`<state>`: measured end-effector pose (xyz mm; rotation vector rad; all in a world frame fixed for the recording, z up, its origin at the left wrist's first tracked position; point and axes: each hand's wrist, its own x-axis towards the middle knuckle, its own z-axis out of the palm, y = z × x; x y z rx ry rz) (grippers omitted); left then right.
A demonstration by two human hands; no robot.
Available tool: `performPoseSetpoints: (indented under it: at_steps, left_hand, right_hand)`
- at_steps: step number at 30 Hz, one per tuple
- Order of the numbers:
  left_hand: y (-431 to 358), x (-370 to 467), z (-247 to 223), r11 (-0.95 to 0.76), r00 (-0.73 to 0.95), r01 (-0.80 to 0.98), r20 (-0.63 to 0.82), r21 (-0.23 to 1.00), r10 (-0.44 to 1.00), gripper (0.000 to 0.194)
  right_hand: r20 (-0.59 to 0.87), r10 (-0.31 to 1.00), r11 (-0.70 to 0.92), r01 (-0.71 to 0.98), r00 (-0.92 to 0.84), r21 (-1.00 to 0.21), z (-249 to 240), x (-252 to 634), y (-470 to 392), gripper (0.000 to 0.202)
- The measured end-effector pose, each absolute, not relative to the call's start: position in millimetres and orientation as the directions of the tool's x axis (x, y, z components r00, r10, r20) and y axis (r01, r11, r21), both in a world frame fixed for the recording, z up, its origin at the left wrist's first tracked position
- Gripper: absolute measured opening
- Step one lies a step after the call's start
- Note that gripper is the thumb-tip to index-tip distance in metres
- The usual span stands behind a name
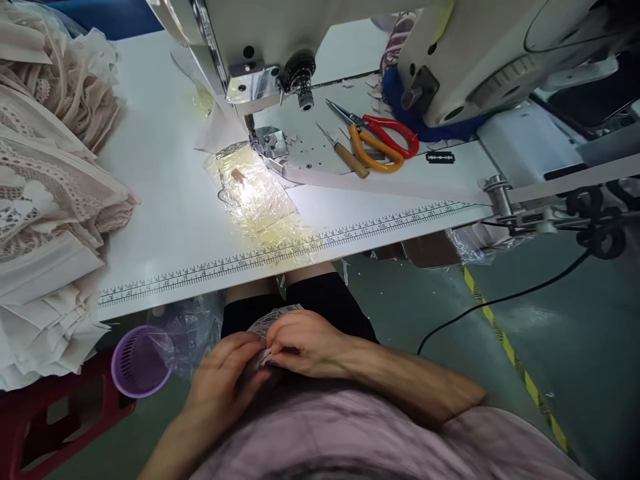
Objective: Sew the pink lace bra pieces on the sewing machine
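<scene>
Over my lap, below the table's front edge, both hands pinch a small piece of pale lace fabric (261, 325). My left hand (223, 377) grips it from the left, thumb and fingers closed on its edge. My right hand (305, 343) meets it from the other side, fingertips pressed together on the cloth. Most of the piece is hidden behind the fingers. Above my hands stands a white sewing machine, its presser foot (257, 140) down near a yellow sheet under clear plastic (255, 193).
Pale lace pieces (45, 167) are heaped at the table's left. Scissors (380, 143), a wooden-handled awl (350, 159) and a blade (440, 157) lie right of the needle. A tape guide (500, 197) juts out at right. A purple basket (140, 363) stands below left, near a red stool (107, 393).
</scene>
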<state>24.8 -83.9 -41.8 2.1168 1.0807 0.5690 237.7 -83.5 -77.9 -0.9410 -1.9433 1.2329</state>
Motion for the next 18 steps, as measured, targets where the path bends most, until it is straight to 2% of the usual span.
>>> performPoseSetpoints:
  at_steps: [2, 4, 12, 15, 18]
  left_hand:
    - [-81, 33, -39, -0.559, 0.625, 0.521, 0.158, 0.645, 0.765, 0.011]
    - [-78, 38, -39, -0.599, 0.636, 0.523, 0.190, 0.606, 0.748, 0.010]
    - [-80, 35, -44, -0.631, 0.661, 0.543, 0.182, 0.553, 0.728, 0.010]
    - [-81, 33, -47, -0.652, 0.646, 0.561, 0.223, 0.510, 0.730, 0.010]
    - [-81, 31, -49, -0.649, 0.641, 0.573, 0.220, 0.501, 0.735, 0.009]
  right_hand:
    - [0.137, 0.836, 0.288, 0.213, -0.531, -0.933, -79, 237, -84, 0.012]
    - [0.133, 0.837, 0.279, 0.205, -0.530, -0.938, -81, 235, -84, 0.010]
    - [0.093, 0.826, 0.267, 0.241, -0.556, -0.933, -83, 232, -83, 0.008]
    - [0.058, 0.799, 0.302, 0.316, -0.599, -0.899, -77, 232, -80, 0.008]
    - [-0.050, 0.735, 0.342, 0.433, -0.676, -0.834, -70, 238, -74, 0.008]
